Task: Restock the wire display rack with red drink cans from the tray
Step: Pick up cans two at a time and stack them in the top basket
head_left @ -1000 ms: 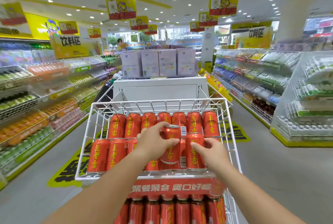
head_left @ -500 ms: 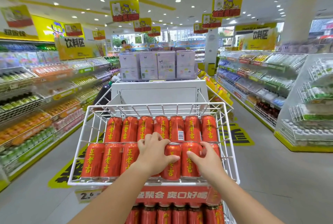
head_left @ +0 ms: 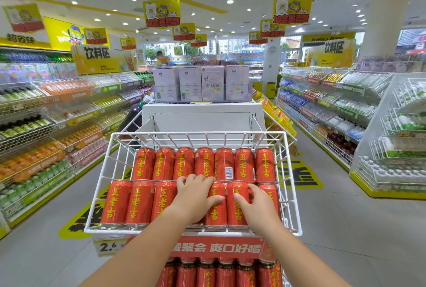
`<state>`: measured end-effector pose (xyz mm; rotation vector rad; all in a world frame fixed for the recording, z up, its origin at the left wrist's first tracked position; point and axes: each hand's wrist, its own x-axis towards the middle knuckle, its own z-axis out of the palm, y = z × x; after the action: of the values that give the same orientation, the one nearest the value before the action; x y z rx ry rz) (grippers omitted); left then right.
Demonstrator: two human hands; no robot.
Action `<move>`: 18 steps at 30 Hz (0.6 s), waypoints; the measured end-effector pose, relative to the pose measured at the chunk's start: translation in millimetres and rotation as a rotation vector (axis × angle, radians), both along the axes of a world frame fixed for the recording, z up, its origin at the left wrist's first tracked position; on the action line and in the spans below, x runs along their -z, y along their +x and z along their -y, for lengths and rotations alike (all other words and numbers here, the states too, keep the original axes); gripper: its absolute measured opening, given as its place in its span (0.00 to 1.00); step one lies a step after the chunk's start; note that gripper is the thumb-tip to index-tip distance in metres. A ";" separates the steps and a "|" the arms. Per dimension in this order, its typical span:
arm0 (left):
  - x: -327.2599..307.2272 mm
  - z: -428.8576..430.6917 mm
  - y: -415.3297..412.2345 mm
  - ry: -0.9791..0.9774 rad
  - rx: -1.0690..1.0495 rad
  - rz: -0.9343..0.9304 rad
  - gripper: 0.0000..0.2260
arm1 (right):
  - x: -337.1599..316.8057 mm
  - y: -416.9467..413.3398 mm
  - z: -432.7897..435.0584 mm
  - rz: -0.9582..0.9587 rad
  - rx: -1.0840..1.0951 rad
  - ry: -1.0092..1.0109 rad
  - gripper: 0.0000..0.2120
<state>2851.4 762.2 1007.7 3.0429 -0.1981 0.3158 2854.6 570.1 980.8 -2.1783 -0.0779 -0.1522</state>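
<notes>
Currently, the left grip (head_left: 196, 196) is closed on a front-row red drink can (head_left: 215, 215) in the wire display rack (head_left: 202, 135). The right grip (head_left: 258, 206) clasps the adjacent can (head_left: 235, 217).

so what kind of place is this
Most likely a supermarket, in its drinks aisle: long shelves of bottled drinks line both sides, yellow promo signs hang from the ceiling, and a price tag reading 2.6 sits under the wire rack of red cans.

Cans (head_left: 140, 203) read 王老吉 (price tag (head_left: 108, 247): 2.6).
</notes>
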 end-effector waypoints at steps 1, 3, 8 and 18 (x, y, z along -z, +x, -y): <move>-0.8 -0.4 0.3 0.024 0.020 -0.001 0.29 | -1.3 -0.5 -0.8 -0.003 -0.004 -0.008 0.30; -2.4 -0.2 1.0 0.080 0.061 -0.002 0.28 | -2.1 -1.4 -1.1 -0.007 -0.009 -0.005 0.29; -1.3 2.6 0.2 0.104 0.069 -0.004 0.29 | -5.6 -3.6 -0.7 -0.008 -0.029 -0.044 0.28; 4.9 -8.6 -27.5 0.223 0.035 -0.078 0.53 | -12.6 -5.9 9.8 -0.044 -0.078 -0.338 0.34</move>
<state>2823.9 770.8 1002.8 3.2594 -0.3007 0.1831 2848.7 560.2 993.4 -2.5096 -0.1747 -0.0487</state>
